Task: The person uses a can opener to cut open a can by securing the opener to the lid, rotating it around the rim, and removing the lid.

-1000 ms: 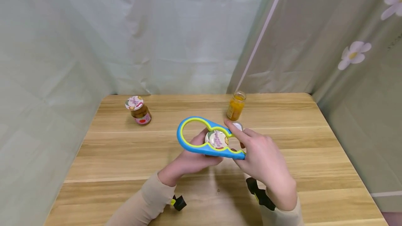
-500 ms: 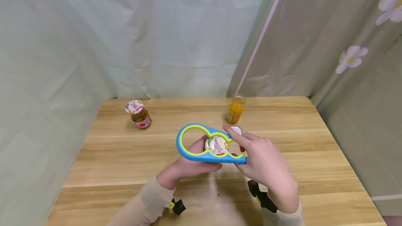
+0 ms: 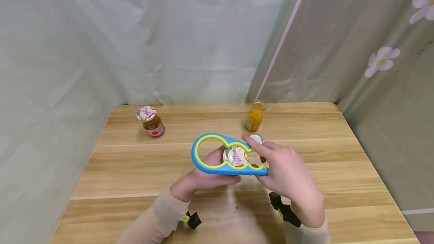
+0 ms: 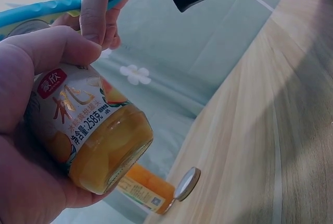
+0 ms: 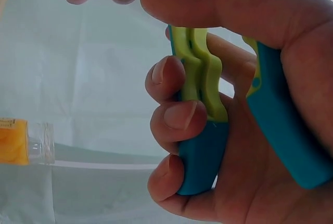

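Observation:
My left hand (image 3: 203, 176) grips a glass jar of peaches (image 4: 104, 135), fingers wrapped round its labelled side and thumb near the top. The jar is held above the table, tilted in the left wrist view. In the head view its printed lid (image 3: 236, 156) sits inside the middle ring of a blue and lime-green jar opener (image 3: 220, 170). My right hand (image 3: 291, 172) holds the opener's two handles; several fingers curl round one handle in the right wrist view. Its index finger lies straight along the opener's far side. The opener's larger ring is to the left of the lid.
An uncovered jar of orange fruit (image 3: 255, 119) stands at the back of the wooden table (image 3: 115, 183). A loose round lid (image 3: 256, 138) lies before it, partly behind my right hand. A lidded jar (image 3: 154, 125) stands at the back left. Curtains (image 3: 203, 40) hang behind.
My hands, the jar and the opener sit slightly lower in the head view than a second ago. The head view shifts a little. Both grips look the same.

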Motion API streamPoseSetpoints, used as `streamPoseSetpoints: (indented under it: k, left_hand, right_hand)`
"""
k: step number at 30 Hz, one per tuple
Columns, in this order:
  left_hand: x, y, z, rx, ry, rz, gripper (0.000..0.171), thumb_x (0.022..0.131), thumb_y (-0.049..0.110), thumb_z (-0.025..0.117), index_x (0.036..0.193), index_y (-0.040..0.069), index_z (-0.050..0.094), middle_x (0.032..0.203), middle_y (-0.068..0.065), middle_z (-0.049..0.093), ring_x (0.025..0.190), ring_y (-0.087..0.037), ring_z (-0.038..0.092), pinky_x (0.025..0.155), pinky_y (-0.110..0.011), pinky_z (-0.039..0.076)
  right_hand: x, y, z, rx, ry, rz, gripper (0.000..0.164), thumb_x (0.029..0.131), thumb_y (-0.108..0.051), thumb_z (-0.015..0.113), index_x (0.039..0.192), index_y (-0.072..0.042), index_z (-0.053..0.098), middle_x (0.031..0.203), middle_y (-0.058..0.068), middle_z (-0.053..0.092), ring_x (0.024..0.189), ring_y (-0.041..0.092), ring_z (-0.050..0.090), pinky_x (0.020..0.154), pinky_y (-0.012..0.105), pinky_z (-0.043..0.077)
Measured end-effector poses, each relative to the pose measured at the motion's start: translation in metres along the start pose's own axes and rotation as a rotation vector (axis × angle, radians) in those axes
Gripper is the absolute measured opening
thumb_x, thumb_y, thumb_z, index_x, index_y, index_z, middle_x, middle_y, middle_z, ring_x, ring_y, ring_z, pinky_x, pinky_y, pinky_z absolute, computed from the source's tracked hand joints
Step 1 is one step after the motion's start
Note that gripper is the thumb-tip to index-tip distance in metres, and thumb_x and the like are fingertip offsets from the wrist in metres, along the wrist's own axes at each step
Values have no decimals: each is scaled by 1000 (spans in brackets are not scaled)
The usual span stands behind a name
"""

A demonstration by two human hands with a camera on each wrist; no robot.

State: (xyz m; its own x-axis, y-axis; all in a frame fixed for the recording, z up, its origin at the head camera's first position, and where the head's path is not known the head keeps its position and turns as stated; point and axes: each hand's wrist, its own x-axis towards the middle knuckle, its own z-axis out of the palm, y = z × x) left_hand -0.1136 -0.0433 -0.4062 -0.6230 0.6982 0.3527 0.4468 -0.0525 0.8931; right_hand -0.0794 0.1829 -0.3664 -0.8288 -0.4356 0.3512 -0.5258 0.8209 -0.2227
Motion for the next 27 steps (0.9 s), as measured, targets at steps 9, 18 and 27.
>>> streamPoseSetpoints:
  k: [9, 18, 27]
  left_hand:
    - [-2, -11, -2, 34, -45, 24, 68, 79, -3, 77, 137, -2, 41, 124, -11, 59, 111, -18, 56, 99, -38, 49]
    - [-9, -39, -2, 34, -96, -38, 73, 83, 16, 80, 144, 11, 40, 134, -3, 56, 119, -15, 53, 104, -38, 45]
    - [-11, -37, -4, -49, -143, -116, 74, 83, 17, 79, 145, 13, 39, 137, -3, 54, 123, -17, 51, 107, -39, 42]
  right_hand:
    - [-1, -1, -1, 12, -2, -3, 92, 63, -14, 75, 146, -42, 45, 70, -14, 44, 54, 5, 39, 52, 28, 36]
    - [-2, 0, -2, 31, -5, -28, 95, 60, -10, 72, 145, -43, 45, 71, -15, 45, 57, 4, 41, 51, 26, 36]
    - [-1, -1, -5, 39, -21, -49, 98, 58, -6, 66, 145, -45, 43, 72, -13, 47, 56, 5, 39, 54, 28, 36]
